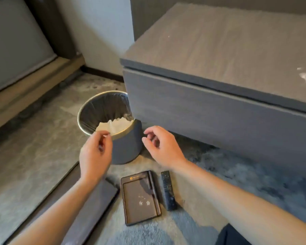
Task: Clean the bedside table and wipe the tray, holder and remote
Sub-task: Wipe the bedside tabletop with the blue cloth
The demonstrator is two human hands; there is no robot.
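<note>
The grey wood-grain table (219,50) bore white specks near its right edge. Beside it stood a round dark bin (127,147) with metal rim and black liner. The left hand (95,154) pinched a crumpled white tissue (117,125) at that rim; the right hand (163,147) hung with its grip loosely curled, empty. A flat rectangular tray (140,197) and slim black remote (168,190) lay side by side on the mottled carpet (237,183).

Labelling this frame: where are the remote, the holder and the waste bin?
remote (168,190), head view, middle of its face.
holder (134,209), head view, its flat inner floor.
waste bin (127,149), head view, dark outer wall.
</note>
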